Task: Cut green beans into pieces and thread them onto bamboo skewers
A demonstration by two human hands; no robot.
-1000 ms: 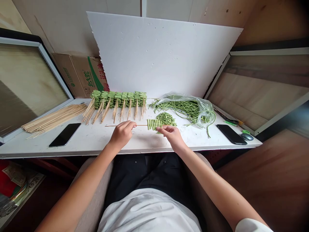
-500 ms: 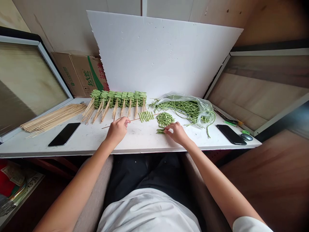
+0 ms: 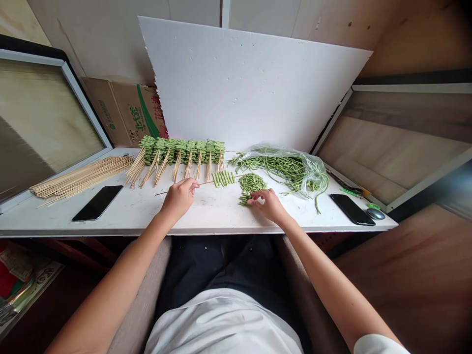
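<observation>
My left hand (image 3: 180,196) is closed round a thin bamboo skewer (image 3: 206,183). Cut green bean pieces (image 3: 223,178) are threaded side by side along it, and its tip pokes out on the right. Beside a heap of cut green beans (image 3: 252,182), my right hand (image 3: 267,204) has thumb and fingers pinched at a small bunch of bean pieces (image 3: 244,198) on the table. The fingers partly hide which pieces are gripped.
Finished bean skewers (image 3: 180,150) are stacked at the back. Bare skewers (image 3: 84,177) and a phone (image 3: 98,203) lie left. Long beans in a plastic bag (image 3: 283,164), another phone (image 3: 352,209) and a mouse-like object (image 3: 375,214) are right. A white board (image 3: 250,83) stands behind.
My right hand has shifted slightly left, further over the small bunch of bean pieces. My left hand keeps the skewer in nearly the same place. The camera view has tilted a little.
</observation>
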